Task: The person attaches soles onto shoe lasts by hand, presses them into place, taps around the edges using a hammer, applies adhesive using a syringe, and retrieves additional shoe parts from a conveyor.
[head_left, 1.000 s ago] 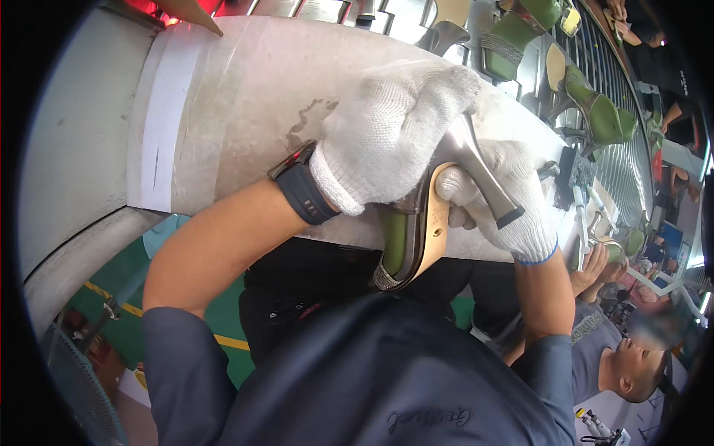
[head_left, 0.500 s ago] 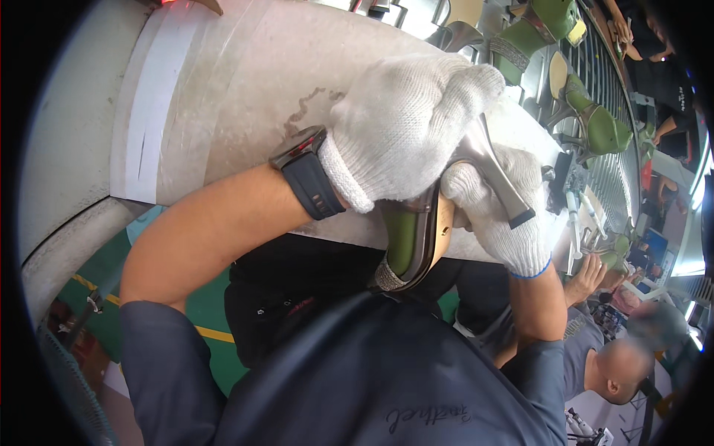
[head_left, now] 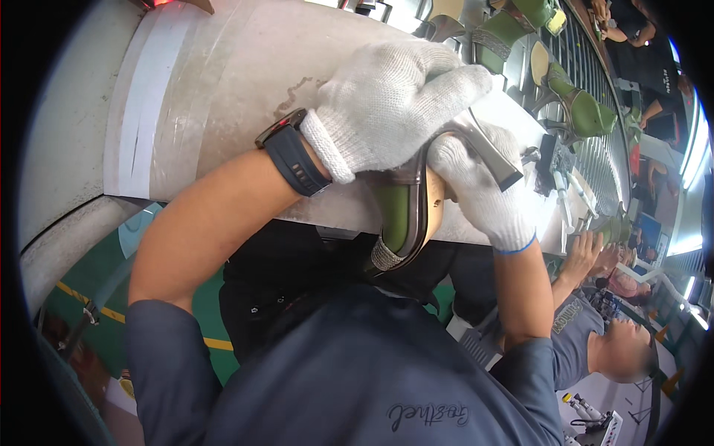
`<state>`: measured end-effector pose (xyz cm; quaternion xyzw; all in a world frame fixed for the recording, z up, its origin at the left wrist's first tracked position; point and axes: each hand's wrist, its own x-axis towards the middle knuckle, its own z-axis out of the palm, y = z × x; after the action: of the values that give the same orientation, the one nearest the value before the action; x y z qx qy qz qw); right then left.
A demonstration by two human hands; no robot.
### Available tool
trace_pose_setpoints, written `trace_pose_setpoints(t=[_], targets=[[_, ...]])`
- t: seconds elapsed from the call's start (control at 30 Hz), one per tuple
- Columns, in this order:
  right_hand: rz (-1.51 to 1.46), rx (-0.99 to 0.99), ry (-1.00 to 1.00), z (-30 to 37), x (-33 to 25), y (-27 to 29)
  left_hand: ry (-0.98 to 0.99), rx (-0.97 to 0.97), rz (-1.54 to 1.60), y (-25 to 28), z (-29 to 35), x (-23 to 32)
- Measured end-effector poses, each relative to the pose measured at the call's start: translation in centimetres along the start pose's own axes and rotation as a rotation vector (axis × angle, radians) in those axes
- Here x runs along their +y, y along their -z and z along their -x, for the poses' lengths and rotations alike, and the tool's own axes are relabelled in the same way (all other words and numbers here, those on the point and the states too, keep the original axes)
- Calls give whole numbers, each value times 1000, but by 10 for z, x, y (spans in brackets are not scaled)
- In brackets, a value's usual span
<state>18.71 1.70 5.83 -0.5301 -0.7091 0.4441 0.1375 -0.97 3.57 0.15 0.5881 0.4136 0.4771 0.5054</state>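
A high-heeled sandal (head_left: 396, 212) is held sideways above the front edge of the worktable, its toe pointing down toward my body. It has a green form inside, a dark side band, a tan sole and a glittery strap near the toe. My left hand (head_left: 390, 108), in a white knit glove, wraps over its back part and hides it. On the sole side, my right hand (head_left: 483, 178), also gloved, is closed around the arch. The metallic heel (head_left: 494, 157) slants across the right glove, with its dark tip free.
The pale worktable (head_left: 245, 82) extends left and away. Several green sandals (head_left: 587, 111) lie on a slatted metal conveyor at the far right. White tube-like tools (head_left: 564, 197) lie right of my right hand. A co-worker (head_left: 587, 327) sits at the right.
Both hands and the sandal appear slightly farther left and higher in the view, which has shifted too. The grip on the sandal looks much the same.
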Motion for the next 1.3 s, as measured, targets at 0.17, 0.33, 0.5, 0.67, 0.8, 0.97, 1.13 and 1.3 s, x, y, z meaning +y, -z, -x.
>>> trace_pose_setpoints(t=[0.17, 0.33, 0.5, 0.67, 0.8, 0.97, 1.13, 1.3], targets=[[-412, -178, 14, 8, 10, 14, -51, 28, 28, -3, -2, -5], [-302, -149, -96, 11, 9, 14, -102, 62, -20, -3, -4, -9], [-278, -89, -65, 16, 7, 7, -115, 101, -117, -5, -3, -7], [-160, -14, 16, 16, 7, 3, -116, 123, -134, -8, -5, -10], [-58, -18, 9, 18, 10, 4, -172, 143, -214, -7, -6, -9], [-356, 21, -150, 18, 0, -10, -182, 140, -257, -8, -7, -11], [-207, 138, 20, 13, 21, -23, -101, 91, -172, -7, -6, -6], [-347, 191, -36, 0, 22, -31, -58, -28, -47, -2, -9, -5]])
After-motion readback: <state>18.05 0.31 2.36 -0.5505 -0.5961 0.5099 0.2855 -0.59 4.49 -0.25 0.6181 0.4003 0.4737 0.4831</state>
